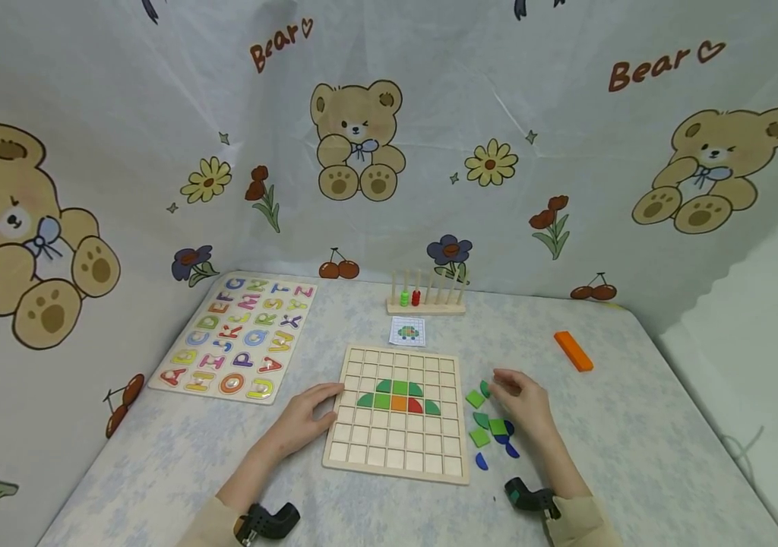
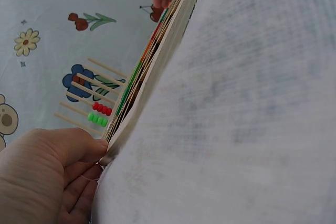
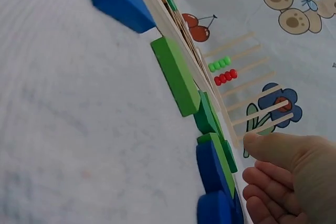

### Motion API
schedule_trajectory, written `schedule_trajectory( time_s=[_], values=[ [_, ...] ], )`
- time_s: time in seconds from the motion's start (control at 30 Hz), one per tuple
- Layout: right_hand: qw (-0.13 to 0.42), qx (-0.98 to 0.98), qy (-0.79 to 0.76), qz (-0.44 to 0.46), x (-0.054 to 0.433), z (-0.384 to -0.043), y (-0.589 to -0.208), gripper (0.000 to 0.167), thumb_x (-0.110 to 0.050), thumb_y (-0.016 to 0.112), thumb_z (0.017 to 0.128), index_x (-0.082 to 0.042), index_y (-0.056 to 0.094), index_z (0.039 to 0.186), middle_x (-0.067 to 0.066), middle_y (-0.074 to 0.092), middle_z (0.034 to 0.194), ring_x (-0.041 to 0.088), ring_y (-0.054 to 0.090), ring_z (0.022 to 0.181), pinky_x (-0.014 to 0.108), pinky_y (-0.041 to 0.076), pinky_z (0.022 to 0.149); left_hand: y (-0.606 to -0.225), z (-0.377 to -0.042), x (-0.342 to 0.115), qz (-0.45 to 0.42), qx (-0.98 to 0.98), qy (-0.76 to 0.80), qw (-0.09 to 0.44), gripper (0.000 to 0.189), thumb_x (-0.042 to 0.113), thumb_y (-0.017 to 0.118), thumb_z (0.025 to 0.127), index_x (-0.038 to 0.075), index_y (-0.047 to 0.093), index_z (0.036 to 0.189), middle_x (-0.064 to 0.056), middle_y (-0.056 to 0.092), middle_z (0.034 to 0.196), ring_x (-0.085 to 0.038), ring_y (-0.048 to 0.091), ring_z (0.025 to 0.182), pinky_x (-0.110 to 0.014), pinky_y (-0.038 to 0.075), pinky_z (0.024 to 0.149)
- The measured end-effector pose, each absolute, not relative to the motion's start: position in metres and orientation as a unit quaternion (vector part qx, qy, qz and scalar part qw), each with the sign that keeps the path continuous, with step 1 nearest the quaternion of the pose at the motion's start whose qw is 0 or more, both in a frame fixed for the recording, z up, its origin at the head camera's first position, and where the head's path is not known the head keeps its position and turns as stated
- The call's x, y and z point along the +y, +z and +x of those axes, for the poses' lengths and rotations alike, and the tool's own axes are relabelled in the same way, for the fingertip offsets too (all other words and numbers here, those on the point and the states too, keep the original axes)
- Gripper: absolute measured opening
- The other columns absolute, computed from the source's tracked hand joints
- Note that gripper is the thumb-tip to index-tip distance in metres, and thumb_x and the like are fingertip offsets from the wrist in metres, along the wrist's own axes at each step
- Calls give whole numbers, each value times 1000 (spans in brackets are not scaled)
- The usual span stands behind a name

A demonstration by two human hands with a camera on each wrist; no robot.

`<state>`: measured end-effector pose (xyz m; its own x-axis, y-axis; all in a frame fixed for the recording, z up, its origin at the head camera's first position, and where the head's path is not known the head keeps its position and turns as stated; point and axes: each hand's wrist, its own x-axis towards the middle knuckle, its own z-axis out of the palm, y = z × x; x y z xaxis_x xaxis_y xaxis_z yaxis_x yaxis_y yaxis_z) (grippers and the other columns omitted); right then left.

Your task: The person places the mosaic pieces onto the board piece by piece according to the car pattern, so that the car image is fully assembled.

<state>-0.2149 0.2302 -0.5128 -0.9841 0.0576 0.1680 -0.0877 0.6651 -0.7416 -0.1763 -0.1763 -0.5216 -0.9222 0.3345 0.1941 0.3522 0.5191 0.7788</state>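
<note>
A wooden grid board [image 1: 389, 458] lies on the table with green, orange and red shapes set in its middle squares. At its left edge, my left hand [image 1: 303, 419] touches the rim with thumb and fingertips; the left wrist view shows that thumb [image 2: 86, 148] against the board's side. To the right of the board, my right hand [image 1: 524, 403] hovers by loose green and blue pieces, its fingers loosely bent. A green quarter-round piece [image 1: 485, 388] is close to its thumb. In the right wrist view nothing shows between thumb and fingers of the right hand [image 3: 294, 177].
Behind the board lies a small pattern card [image 1: 407, 331], with a wooden peg rack [image 1: 426, 308] holding green and red beads beyond it. An alphabet puzzle board [image 1: 232, 342] is at left. An orange block [image 1: 574, 351] lies at far right. A bear-print cloth hangs behind.
</note>
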Motion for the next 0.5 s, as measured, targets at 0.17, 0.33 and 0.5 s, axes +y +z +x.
schedule_trajectory(
  time_s=[0.17,0.33,0.5],
  values=[
    [101,-913,394,33,232,-216,-521,41,-19,72,85,-1,62,120,16,63,114,31,59,104,45,50,87,-521,-175,-176,-196,-871,-451,10,47,10,65,89,6,53,134,-7,50,135,-26,42,129,-44,35,105],
    [108,-919,373,63,232,-215,-524,40,-16,74,83,0,62,118,16,62,113,31,59,104,45,50,86,-521,-175,-176,-194,-871,-451,8,47,10,65,89,7,53,135,-6,50,135,-26,41,129,-45,35,105],
    [114,-927,349,74,230,-216,-523,40,-16,74,82,0,63,117,15,63,110,30,59,101,45,50,85,-521,-176,-176,-196,-870,-452,11,47,10,65,89,7,53,134,-6,51,135,-26,41,129,-44,35,104]
  ],
)
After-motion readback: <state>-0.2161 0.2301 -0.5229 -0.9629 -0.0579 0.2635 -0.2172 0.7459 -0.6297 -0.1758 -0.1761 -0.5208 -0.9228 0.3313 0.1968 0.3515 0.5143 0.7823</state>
